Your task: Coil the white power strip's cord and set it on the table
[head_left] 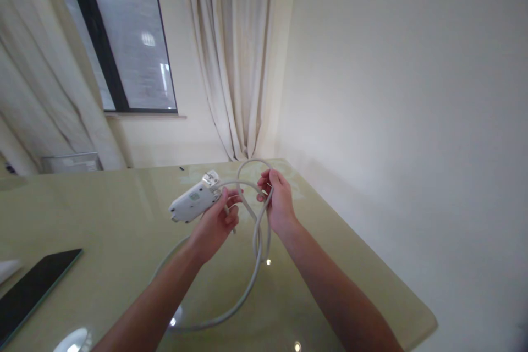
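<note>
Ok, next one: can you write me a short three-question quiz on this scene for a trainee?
1. Which bare hand holds the elongated white plastic block?
2. True or false: the person's bare right hand holds a looped, pale grey cable.
3. What lies on the glossy, pale green tabletop, toward the left edge of the picture? A) a round red cup; B) a flat black slab; C) a yellow wooden ruler.

Key: 1. The left hand. 2. True. 3. B.
</note>
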{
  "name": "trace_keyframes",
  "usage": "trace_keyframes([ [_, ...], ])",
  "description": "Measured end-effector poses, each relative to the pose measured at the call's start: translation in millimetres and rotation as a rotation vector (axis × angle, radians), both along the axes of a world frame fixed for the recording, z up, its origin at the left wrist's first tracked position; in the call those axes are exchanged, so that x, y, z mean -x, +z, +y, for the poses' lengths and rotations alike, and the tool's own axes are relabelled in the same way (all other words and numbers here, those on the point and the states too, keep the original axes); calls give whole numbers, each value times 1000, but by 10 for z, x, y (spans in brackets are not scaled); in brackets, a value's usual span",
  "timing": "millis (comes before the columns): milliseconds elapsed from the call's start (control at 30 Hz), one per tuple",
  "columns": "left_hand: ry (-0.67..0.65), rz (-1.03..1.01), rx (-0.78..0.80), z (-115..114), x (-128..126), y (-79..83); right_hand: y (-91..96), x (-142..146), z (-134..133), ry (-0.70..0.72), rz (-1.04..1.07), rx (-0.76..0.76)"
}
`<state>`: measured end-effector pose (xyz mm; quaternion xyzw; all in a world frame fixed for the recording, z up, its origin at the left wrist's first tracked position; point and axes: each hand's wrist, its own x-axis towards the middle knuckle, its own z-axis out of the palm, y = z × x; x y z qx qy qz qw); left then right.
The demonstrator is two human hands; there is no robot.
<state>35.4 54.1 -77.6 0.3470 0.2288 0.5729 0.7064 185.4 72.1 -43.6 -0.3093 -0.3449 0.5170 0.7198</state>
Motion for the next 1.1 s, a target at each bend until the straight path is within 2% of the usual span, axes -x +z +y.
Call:
trace_keyframes([
  [133, -43, 3, -51, -183, -108, 147, -75, 42, 26, 10, -98, 78],
  [233, 77, 59, -83, -216, -149, 133, -81, 44, 10, 34, -258, 73],
  [333, 178, 120, -122, -193, -113, 119, -36, 3, -6, 53, -386, -23],
  [467, 210, 116, -153, -160, 4, 202, 48, -78, -24, 120, -494, -148],
  [600, 293, 113, -52, -120, 124, 311, 89, -105, -55, 143, -593, -267],
  [767, 173, -10, 88, -38, 326, 404, 97, -130, -50, 258, -494, -125],
  [900, 193, -82, 54, -9, 479, 471, 132, -268, 14, 173, -410, -64],
  [1100, 87, -141, -12, -48, 542, 546, 236, -418, -8, 130, -392, -25],
])
